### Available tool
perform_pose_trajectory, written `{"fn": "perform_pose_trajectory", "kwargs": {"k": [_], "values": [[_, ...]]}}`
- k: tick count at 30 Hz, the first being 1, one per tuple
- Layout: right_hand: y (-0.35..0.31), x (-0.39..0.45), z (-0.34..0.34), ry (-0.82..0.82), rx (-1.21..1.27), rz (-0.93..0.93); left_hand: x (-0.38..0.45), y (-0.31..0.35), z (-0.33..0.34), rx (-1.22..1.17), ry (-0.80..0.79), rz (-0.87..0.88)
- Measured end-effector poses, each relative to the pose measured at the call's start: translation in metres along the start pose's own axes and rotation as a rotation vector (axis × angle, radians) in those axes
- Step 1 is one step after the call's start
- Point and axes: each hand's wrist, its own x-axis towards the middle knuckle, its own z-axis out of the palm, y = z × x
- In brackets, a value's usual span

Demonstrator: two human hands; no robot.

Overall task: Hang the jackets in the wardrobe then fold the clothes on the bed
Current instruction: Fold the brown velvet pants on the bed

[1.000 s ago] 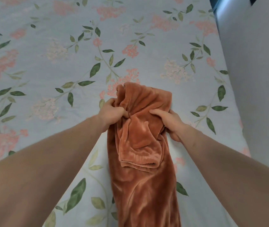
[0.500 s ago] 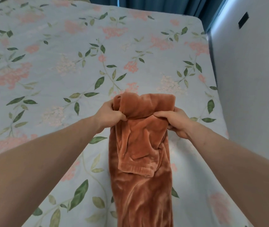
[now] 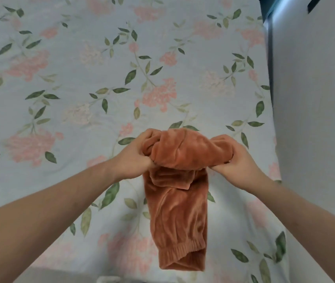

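- An orange velvety garment [image 3: 177, 211] is hanging above the flowered bed [image 3: 80, 88], its ribbed cuff dangling lowest.
- The left hand [image 3: 134, 158] and right hand [image 3: 236, 162] are each gripping its bunched top edge.
- Folding appears under way; next, it likely needs laying flat on the bed.
- A grey wall [image 3: 315, 119] is flanking the right side, not in the way.

Hands [image 3: 185, 158] bunching rust garment [image 3: 179, 201] over bed [image 3: 80, 88]

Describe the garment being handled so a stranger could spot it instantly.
Start at the floral bedsheet covering the bed. Above its near edge, the left hand and right hand each grip a bunched end of the rust-orange velour garment. It hangs down, ending in a ribbed cuff, the only plain, plush fabric in view.
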Motion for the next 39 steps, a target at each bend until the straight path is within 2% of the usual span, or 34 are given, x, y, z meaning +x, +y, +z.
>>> {"fn": "perform_pose_trajectory", "kwargs": {"k": [3,5,10,14,16,18,20,22,24,25,27,29,34,39], "values": [[0.022,-0.052,0.013,-0.102,-0.098,-0.043,-0.032,-0.027,0.020,0.171,-0.100,0.148],[0.042,-0.081,0.025,-0.104,-0.175,-0.071,-0.055,-0.043,0.035,0.272,-0.188,0.197],[0.087,-0.135,0.055,-0.137,-0.297,-0.035,-0.107,-0.072,0.070,0.406,-0.260,0.172],[0.118,-0.168,0.082,-0.147,-0.415,0.011,-0.132,-0.101,0.097,0.294,-0.255,0.045],[0.131,-0.178,0.094,-0.186,-0.442,0.072,-0.139,-0.111,0.111,0.122,-0.201,-0.107],[0.138,-0.184,0.101,-0.193,-0.393,0.135,-0.139,-0.112,0.123,-0.053,-0.075,-0.296],[0.137,-0.181,0.107,-0.081,-0.241,0.238,-0.135,-0.109,0.133,-0.131,0.187,-0.397],[0.125,-0.171,0.112,0.110,-0.002,0.393,-0.131,-0.110,0.141,-0.151,0.408,-0.476],[0.113,-0.160,0.118,0.220,0.202,0.551,-0.126,-0.116,0.148,-0.159,0.453,-0.540],[0.110,-0.155,0.122,0.231,0.206,0.577,-0.125,-0.119,0.151,-0.156,0.421,-0.568],[0.112,-0.156,0.130,0.174,0.035,0.568,-0.124,-0.121,0.157,-0.130,0.336,-0.584],[0.113,-0.161,0.138,0.121,-0.067,0.558,-0.128,-0.119,0.158,-0.021,0.298,-0.533],[0.123,-0.163,0.157,0.160,-0.146,0.601,-0.134,-0.125,0.158,0.279,0.215,-0.433],[0.136,-0.163,0.188,0.042,-0.333,0.659,-0.119,-0.149,0.162,0.623,-0.086,-0.634]]}}
